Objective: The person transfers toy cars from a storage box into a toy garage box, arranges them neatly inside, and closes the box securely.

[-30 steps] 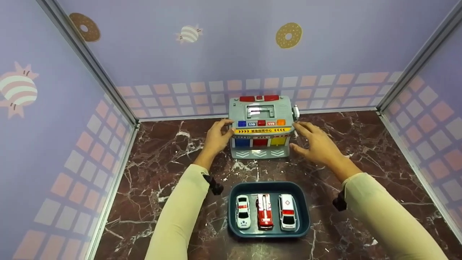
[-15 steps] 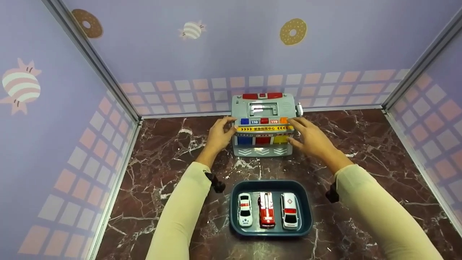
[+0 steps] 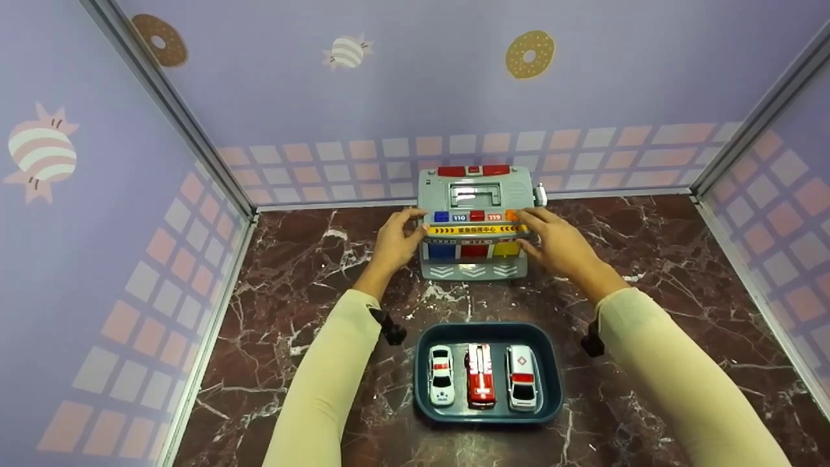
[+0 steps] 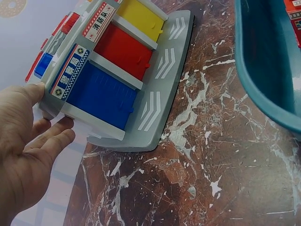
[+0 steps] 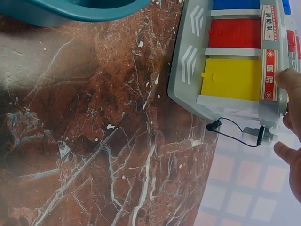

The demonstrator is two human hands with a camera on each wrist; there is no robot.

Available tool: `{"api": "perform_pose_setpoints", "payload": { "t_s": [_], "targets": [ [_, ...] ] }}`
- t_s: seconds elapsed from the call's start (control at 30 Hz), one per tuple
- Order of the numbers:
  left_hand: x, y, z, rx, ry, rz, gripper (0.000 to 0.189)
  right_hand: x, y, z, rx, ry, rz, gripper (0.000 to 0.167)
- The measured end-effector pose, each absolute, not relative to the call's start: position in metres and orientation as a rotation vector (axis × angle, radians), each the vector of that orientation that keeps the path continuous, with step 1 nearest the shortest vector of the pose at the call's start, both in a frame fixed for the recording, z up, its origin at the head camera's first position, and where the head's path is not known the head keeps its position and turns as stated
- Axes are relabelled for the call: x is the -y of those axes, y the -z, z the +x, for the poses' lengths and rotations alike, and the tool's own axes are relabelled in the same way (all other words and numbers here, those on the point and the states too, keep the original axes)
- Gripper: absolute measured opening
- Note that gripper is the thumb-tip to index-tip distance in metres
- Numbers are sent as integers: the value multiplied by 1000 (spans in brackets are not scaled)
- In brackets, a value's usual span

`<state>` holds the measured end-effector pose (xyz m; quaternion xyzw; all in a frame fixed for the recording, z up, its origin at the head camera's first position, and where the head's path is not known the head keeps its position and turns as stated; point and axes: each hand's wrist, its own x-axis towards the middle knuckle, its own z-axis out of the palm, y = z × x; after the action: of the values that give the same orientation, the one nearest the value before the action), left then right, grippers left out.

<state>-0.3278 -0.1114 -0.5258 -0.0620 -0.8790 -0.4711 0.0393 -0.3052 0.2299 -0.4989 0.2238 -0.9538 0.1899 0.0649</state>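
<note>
I see the toy garage standing on the marbled surface, near to the purple wall. The left hand is at its left end, the thumb touching the front corner and the other fingers parted loosely beside it. The right hand is at the right end, also rather wide, with one fingertip at the front edge above the yellow door. On the near side, the teal tray carries a white car, a red truck and a white ambulance, side by side.
</note>
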Motion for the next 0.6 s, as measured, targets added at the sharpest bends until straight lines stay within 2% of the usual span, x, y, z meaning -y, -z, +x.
{"api": "perform_pose_setpoints", "payload": {
  "t_s": [0.6],
  "targets": [
    [111,525,-327,2696,1460,-195,35,-224,492,-314,2805,-535,687,49]
  ]
}}
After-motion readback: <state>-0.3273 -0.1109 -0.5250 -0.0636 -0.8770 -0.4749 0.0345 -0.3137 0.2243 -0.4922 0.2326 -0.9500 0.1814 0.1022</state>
